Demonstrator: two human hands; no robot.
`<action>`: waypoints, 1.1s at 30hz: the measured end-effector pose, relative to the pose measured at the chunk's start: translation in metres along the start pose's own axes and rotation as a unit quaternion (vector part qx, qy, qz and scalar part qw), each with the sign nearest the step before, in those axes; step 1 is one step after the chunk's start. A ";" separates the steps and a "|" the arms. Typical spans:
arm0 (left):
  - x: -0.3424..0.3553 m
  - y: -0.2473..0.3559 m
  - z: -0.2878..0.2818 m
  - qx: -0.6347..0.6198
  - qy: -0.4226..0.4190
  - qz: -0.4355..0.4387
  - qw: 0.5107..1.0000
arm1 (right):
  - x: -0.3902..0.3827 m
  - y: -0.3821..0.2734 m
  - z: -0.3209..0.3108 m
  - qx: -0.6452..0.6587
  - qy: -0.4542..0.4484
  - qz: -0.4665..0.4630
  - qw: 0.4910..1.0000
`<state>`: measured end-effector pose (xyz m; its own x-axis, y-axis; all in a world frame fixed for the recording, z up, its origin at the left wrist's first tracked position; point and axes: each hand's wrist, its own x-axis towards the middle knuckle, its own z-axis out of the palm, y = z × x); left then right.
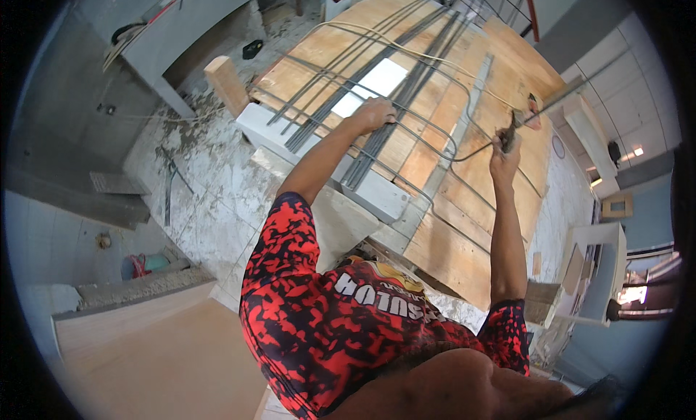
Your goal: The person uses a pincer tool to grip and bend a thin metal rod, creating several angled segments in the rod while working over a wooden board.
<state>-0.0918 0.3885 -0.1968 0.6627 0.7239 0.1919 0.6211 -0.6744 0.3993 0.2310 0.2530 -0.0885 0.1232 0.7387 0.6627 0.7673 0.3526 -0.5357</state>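
Observation:
My left hand (370, 117) is closed on a thin bent steel bar (420, 139) that lies across bundles of straight dark rods (442, 35). The bar curves round toward my right hand (506, 148), which grips a dark metal tool (511, 128) at the bar. A long rod or handle runs up and right from that tool, though I cannot tell which. Several bent bars lie across a wooden board platform (449, 249). A white rectangular panel (384, 77) shows beneath the rods, and a pale cord (391, 41) loops over the far side.
A wooden post (225, 83) stands at the platform's left corner. A grey counter (148, 54) with items on it is at upper left, a wooden panel (130, 355) at lower left. Dark steel pieces (174, 180) lie on the dusty tiled floor (188, 210). White cabinets (594, 260) stand at right.

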 end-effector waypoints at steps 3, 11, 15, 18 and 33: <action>0.003 -0.005 0.002 0.004 0.009 0.001 1.000 | 0.000 -0.005 0.003 -0.010 -0.009 0.023 1.000; 0.004 -0.004 0.016 0.025 0.082 -0.005 0.996 | 0.011 0.000 0.004 -0.048 -0.018 -0.008 0.999; 0.005 -0.009 0.020 0.063 0.090 -0.018 0.994 | 0.019 0.010 0.002 -0.084 -0.022 -0.089 0.992; 0.005 0.005 0.004 0.047 0.068 -0.051 0.995 | 0.019 0.002 0.001 -0.040 -0.005 -0.043 0.998; 0.061 0.097 0.046 -0.096 0.062 0.077 0.990 | 0.016 0.011 0.005 -0.047 -0.016 0.024 0.998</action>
<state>0.0280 0.3606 -0.1880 0.6794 0.6345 0.3686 0.4174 -0.7473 0.5171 0.2383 0.2715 -0.0858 0.1423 0.7718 0.6198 0.8165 0.2624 -0.5142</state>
